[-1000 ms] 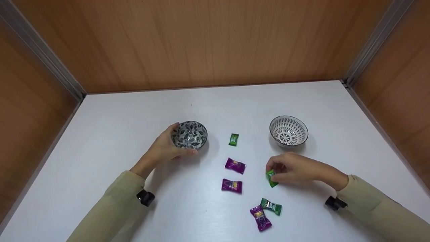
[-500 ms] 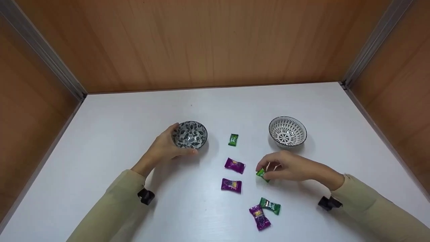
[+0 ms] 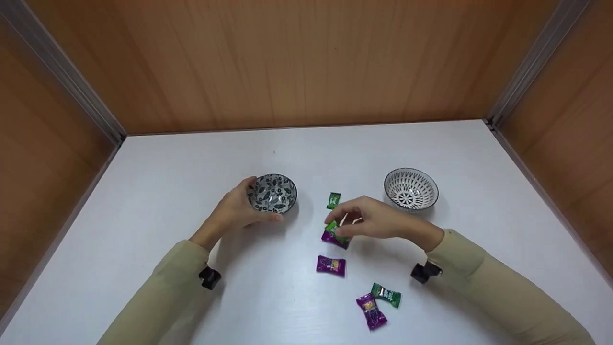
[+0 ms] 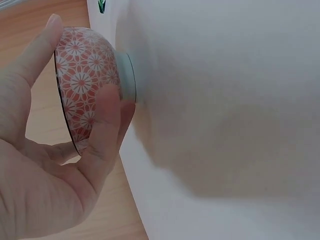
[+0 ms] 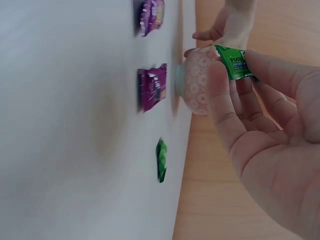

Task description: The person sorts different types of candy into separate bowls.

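My left hand point(image 3: 238, 209) holds a small bowl point(image 3: 272, 194) by its side, thumb and fingers around it. Its inside has a dark leaf pattern; in the left wrist view the outside of the bowl point(image 4: 82, 82) is red with white flowers. Between thumb and fingertips, my right hand point(image 3: 376, 218) pinches a green-wrapped candy point(image 5: 235, 62). In the head view this candy overlaps a purple-wrapped candy point(image 3: 330, 238) lying on the table. Just beyond the right fingertips lies another green candy point(image 3: 334, 200).
A second bowl point(image 3: 411, 189), white with dark dashes, stands at the back right. Nearer the front lie a purple candy point(image 3: 331, 265), and a dark green candy point(image 3: 386, 294) touching another purple candy point(image 3: 371, 311). Wooden panels point(image 3: 306, 62) enclose the white table point(image 3: 167, 177).
Pinching the green candy, my right hand has moved left and away from me, from beside the purple candies toward the held bowl. My left hand and the bowl stay put.
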`<state>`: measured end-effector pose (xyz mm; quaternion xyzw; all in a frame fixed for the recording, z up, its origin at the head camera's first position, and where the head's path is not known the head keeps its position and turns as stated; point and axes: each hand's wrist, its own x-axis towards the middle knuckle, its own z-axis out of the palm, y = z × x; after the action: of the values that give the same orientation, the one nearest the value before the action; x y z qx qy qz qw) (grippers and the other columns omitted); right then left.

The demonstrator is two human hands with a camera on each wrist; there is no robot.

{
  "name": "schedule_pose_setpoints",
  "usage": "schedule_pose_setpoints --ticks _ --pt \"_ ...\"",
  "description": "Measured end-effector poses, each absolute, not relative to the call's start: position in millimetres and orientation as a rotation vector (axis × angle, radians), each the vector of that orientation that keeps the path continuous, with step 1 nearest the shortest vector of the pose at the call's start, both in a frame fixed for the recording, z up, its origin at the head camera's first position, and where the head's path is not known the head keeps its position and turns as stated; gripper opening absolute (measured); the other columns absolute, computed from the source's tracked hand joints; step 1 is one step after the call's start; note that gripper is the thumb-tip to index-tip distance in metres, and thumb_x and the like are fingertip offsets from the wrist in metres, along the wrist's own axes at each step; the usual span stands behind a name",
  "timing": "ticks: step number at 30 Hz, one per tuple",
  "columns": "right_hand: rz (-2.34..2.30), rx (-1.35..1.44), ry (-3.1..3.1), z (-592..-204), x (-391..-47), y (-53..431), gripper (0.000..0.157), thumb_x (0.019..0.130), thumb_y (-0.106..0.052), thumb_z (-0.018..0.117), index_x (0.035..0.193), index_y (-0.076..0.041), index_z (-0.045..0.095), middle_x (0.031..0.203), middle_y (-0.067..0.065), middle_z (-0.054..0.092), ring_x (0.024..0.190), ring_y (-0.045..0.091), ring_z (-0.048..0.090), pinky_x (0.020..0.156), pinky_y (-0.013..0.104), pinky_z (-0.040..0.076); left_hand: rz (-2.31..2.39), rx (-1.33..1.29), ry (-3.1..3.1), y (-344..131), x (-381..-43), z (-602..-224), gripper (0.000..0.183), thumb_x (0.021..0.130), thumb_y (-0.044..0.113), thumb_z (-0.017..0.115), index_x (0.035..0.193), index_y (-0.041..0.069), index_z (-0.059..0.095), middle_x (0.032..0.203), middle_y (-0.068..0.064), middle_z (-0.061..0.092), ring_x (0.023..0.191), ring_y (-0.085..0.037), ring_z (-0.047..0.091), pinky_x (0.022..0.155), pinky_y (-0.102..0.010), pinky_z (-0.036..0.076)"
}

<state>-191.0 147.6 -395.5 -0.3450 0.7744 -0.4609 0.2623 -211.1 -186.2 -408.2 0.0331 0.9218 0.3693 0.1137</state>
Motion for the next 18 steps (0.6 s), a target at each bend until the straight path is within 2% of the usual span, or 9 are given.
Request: schedule_pose_setpoints --ticks 5,12,15,18 --pt "-1.348 -0.865 2.075 -387.6 -209.1 114.7 0.029 0.098 -0.013 0.068 0.126 -0.007 0.069 0.106 0.011 0.071 0.093 0.024 0.069 0.087 0.045 0.059 1.006 0.085 2.727 -186.1 -211.3 -404.0 0.13 0.063 0.053 0.095 0.159 0.002 0.023 0.158 -0.022 0.036 0.144 -0.038 0.036 0.117 -0.054 0.032" --pt "-1.426 -0.795 2.083 -385.7 -232.8 78.9 0.033 0.098 -0.009 0.068 0.131 -0.002 0.066 0.117 0.01 0.069 0.097 0.023 0.069 0.085 0.035 0.06 1.042 0.095 2.705 -184.2 -208.2 -402.5 0.133 0.062 0.056 0.094 0.16 0.005 0.021 0.156 -0.019 0.038 0.14 -0.034 0.04 0.113 -0.051 0.039" --pt "-1.453 -0.761 2.095 -387.4 -240.3 70.1 0.034 0.098 -0.009 0.069 0.131 -0.003 0.066 0.118 0.009 0.069 0.099 0.023 0.068 0.085 0.035 0.06 1.067 0.092 2.677 -182.1 -207.0 -402.2 0.133 0.061 0.056 0.094 0.16 0.007 0.021 0.154 -0.017 0.039 0.132 -0.032 0.045 0.1 -0.046 0.051" --pt "-1.483 -0.717 2.114 -389.5 -246.2 61.9 0.034 0.097 -0.01 0.07 0.131 -0.004 0.067 0.118 0.007 0.069 0.102 0.023 0.066 0.084 0.034 0.06 1.068 0.085 2.662 -180.5 -206.2 -401.6 0.133 0.06 0.058 0.094 0.159 0.007 0.022 0.153 -0.017 0.04 0.126 -0.031 0.048 0.086 -0.041 0.058"
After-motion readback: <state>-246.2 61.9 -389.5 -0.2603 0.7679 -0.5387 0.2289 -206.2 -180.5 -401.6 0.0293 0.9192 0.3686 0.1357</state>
